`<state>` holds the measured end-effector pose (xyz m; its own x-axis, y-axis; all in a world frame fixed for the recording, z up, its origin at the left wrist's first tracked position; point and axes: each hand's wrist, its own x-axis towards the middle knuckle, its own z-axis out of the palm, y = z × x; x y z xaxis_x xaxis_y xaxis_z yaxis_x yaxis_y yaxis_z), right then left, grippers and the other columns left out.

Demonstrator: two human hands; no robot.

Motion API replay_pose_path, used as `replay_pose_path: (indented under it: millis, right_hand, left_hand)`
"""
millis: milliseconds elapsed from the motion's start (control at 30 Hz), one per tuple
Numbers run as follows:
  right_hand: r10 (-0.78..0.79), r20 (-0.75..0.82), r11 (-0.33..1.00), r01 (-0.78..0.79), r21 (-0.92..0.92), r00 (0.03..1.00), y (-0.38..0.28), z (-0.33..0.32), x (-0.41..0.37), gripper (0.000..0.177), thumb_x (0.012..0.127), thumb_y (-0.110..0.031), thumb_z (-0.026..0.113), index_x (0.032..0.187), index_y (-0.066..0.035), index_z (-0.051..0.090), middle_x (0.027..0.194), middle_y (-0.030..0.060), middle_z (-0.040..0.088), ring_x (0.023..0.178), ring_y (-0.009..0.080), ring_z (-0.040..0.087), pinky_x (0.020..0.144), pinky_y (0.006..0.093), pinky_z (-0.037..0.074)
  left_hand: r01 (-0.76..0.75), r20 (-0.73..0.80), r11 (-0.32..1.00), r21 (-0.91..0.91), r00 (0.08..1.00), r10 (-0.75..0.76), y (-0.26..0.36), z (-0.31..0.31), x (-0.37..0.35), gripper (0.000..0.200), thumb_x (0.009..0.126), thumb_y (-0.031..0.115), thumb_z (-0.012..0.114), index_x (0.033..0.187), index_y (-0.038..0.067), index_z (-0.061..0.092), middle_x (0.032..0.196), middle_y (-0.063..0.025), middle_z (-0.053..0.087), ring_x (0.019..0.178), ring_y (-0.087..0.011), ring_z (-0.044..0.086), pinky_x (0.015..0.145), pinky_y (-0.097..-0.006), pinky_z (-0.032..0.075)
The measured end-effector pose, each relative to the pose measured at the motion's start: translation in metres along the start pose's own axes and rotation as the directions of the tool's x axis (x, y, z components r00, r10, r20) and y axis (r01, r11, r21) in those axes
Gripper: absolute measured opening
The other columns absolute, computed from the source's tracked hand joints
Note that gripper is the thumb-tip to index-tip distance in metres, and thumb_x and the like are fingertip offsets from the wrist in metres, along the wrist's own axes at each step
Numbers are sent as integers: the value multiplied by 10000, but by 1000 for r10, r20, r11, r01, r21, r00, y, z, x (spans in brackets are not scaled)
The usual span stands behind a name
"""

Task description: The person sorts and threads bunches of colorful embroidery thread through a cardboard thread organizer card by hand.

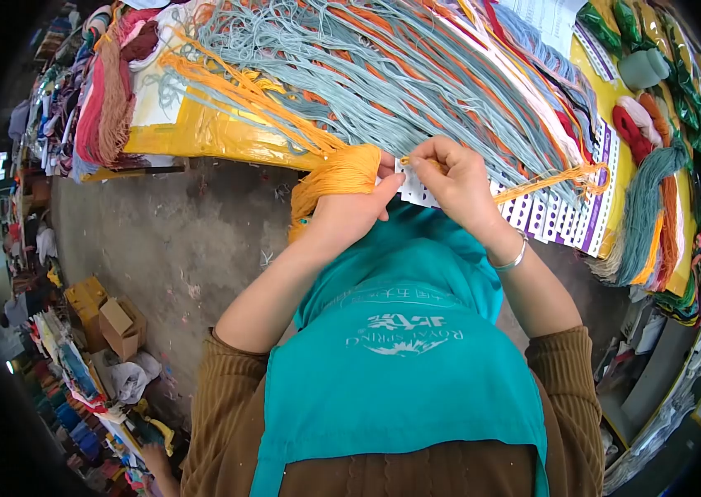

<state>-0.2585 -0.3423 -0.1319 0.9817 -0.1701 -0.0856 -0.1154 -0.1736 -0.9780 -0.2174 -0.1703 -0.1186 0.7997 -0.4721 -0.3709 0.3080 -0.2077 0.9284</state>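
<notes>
Left hand [352,209] grasps card [415,190] edge, orange yarn [346,172] draped over it. Card sits between hands, right hand [456,180] just beside, seemingly pinching yarn; card's long axis partly hidden.

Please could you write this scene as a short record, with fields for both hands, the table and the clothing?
Left hand: orange yarn lies against it, thumb beside a white card
Right hand: thumb and finger pinched near the card's edge; what they pinch is unclear
Right wrist: silver-coloured bracelet
Table: yellow-covered edge, long blue-grey threads on top
Clothing: teal apron, brown top
</notes>
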Motion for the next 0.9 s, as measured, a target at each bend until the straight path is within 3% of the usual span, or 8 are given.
replay_pose_path:
  millis: [33,133,200,433,533,733,900]
  right_hand:
    - [1,-2,1000,-1,-8,1000,-1,0,0,96,875,-101,632,870,-4,633,662,21,585,562,56,496,510,254,418]
    - [-25,-10,998,24,-51,1000,-3,1,0,91,866,-95,633,868,-4,630,665,39,594,563,81,512,527,266,433]
    - [-89,-19,991,87,-105,996,-4,1,0,83,859,-90,633,867,-7,629,669,53,604,562,103,522,542,276,446]
    - [-103,-16,981,99,-168,995,-3,7,-1,82,836,-106,642,867,-30,636,704,114,642,601,218,616,580,320,485]
    - [-132,-19,970,125,-209,991,-4,9,0,83,824,-108,646,868,-38,642,723,126,650,632,259,641,595,338,499]
    - [-124,8,972,123,-198,992,-3,9,1,84,818,-117,653,863,-45,646,752,122,664,662,270,655,617,345,510]
    - [-94,45,966,103,-239,994,-7,7,3,120,822,-149,664,888,-50,642,771,112,676,694,271,667,623,348,512]
  left_hand:
    - [-44,-2,999,7,999,44,-3,1,3,186,923,127,616,1075,25,583,779,10,563,507,-45,493,427,-203,378]
    - [6,31,1000,-5,999,-6,-1,-2,3,144,916,117,616,1030,43,568,759,11,553,487,-42,470,416,-211,364]
    - [55,9,998,-14,998,-55,-1,-9,2,169,914,110,614,1060,40,566,760,12,553,478,-43,466,413,-212,358]
    - [175,6,980,-93,985,-175,13,-11,-2,217,929,126,594,1115,17,573,708,13,548,481,-48,493,405,-205,361]
    - [175,10,964,-200,984,-176,9,-11,3,227,941,142,579,1129,14,572,686,9,550,479,-48,498,414,-197,370]
    - [271,56,961,56,960,-274,8,-18,13,131,952,152,556,907,43,612,670,12,567,481,-48,504,437,-198,382]
    - [113,-45,988,106,993,-109,11,-19,8,175,943,169,561,814,58,601,615,24,554,479,-42,500,435,-198,374]
